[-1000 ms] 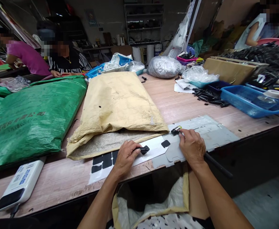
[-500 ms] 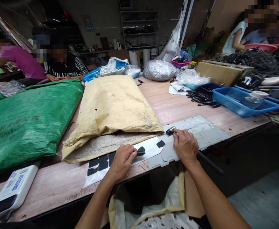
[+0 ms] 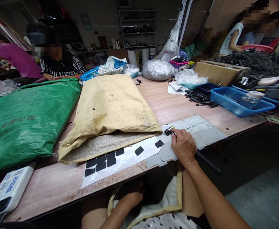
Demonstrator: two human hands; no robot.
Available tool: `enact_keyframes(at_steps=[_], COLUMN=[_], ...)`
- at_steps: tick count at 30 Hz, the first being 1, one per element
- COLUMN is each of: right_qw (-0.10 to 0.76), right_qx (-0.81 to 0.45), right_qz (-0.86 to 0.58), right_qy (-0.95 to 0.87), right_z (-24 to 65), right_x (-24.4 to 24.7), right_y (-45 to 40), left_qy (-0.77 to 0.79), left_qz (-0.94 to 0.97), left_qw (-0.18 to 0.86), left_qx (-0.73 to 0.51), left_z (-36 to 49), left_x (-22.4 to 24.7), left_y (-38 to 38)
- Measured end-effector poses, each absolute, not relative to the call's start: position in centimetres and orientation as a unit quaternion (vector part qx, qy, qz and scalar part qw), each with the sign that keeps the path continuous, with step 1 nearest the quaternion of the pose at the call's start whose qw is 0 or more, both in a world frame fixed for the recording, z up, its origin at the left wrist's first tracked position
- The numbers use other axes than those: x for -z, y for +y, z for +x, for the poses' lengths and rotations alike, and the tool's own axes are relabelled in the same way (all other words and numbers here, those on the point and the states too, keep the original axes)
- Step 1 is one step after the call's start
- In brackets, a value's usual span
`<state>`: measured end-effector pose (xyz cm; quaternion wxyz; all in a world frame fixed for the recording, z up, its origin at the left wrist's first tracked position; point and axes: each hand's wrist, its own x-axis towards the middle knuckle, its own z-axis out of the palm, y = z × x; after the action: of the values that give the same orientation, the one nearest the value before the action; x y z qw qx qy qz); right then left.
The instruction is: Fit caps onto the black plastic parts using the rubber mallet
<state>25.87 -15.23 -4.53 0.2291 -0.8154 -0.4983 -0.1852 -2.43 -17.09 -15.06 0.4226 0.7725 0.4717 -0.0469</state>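
Pale wood workbench (image 3: 163,105): your R hand (image 3: 184,146) is closed round a blk-handled tool (image 3: 208,162), whose head projects just beyond the grip, over grey board (image 3: 207,130). Your L hand (image 3: 136,192) is w/in the lap sack (image 3: 179,187), grip hidden, can't be judged.

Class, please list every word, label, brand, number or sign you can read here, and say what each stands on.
"EED CO": green sack; any letters before or after, and the Chinese characters above, are too blurred to read surely.
Blue Chinese characters: white device; too blurred.
Print: blue-and-white plastic bag; too small.
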Motion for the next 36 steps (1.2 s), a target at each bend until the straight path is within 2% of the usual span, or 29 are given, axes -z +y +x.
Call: enact_keyframes(at_steps=[2,5,9,11,13,14,17,20,26,30,36], right_qw=[0.229,0.234,0.229,0.225,0.224,0.224,0.225,0.228,0.226,0.225,0.23], right_qx=[0.187,0.187,0.186,0.187,0.189,0.19,0.188,0.186,0.182,0.183,0.188], right_qz=[-0.815,-0.814,-0.816,-0.817,-0.817,-0.817,-0.819,-0.818,-0.821,-0.822,-0.817], right_qy=[-0.498,-0.498,-0.497,-0.497,-0.496,-0.496,-0.494,-0.494,-0.492,-0.49,-0.493], right_z=[25.8,25.8,25.8,25.9,25.9,25.9,25.9,25.8,25.8,25.7,25.7], right_x=[4.5,4.4,4.5,4.6,4.6,4.6,4.6,4.5,4.5,4.5,4.5], right_y=[-15.3,-15.3,-15.2,-15.2,-15.2,-15.2,-15.1,-15.1,-15.0,-15.0,-15.1], left_qy=[0.487,0.488,0.363,0.263,0.243,0.268,0.425,0.492,0.496,0.525,0.524], left_qz=[0.775,0.775,0.807,0.809,0.791,0.807,0.848,0.844,0.845,0.838,0.839], left_qw=[0.398,0.392,0.451,0.517,0.557,0.526,0.313,0.204,0.151,0.11,0.104], left_qx=[0.06,0.082,0.116,0.094,0.061,0.031,-0.048,-0.068,-0.13,-0.1,-0.098], left_z=[-2.1,-1.6,-0.7,0.1,1.2,1.8,3.6,5.2,9.0,11.7,12.1], left_x=[16.2,14.0,6.0,1.8,-1.1,-2.0,-2.5,-1.8,-1.4,-0.4,-0.2], left_y=[-17.1,-17.5,-17.5,-16.2,-13.7,-12.1,-7.0,-3.6,-2.4,-2.5,-3.1])
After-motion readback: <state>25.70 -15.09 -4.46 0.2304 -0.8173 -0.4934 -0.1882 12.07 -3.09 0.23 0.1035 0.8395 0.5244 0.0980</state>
